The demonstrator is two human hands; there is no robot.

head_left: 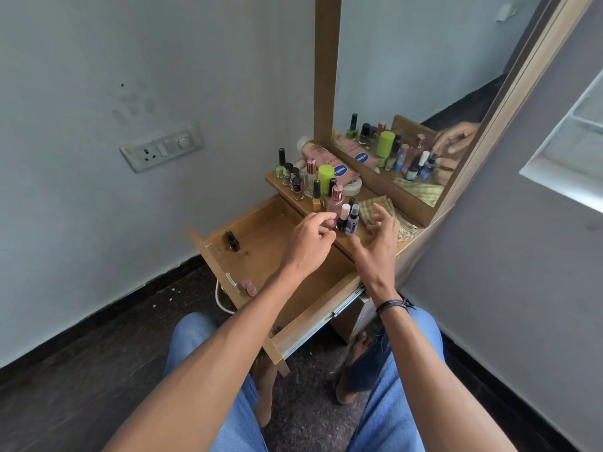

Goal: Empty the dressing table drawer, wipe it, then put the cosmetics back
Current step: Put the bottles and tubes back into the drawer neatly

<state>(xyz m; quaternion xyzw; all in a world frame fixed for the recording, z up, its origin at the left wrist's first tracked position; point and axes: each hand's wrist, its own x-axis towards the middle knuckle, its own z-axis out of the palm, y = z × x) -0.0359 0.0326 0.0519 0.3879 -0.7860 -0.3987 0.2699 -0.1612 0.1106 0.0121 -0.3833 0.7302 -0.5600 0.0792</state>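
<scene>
Our L hand (310, 243) & R hand (380, 238) hang open, empty, by small bottles (347, 220); drawer (261, 252) pulled out.

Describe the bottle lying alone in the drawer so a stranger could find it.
Start at the open wooden drawer below the mirror shelf. In its far left corner lies a small dark nail polish bottle. It is the only bottle there; the others crowd the shelf above.

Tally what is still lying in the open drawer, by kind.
In the drawer:
Dark nail polish bottle: 1
Small pink bottle: 1
Total: 2 clearly visible.
A small dark item at the front corner is partly hidden, so it cannot be identified and is not counted.
</scene>
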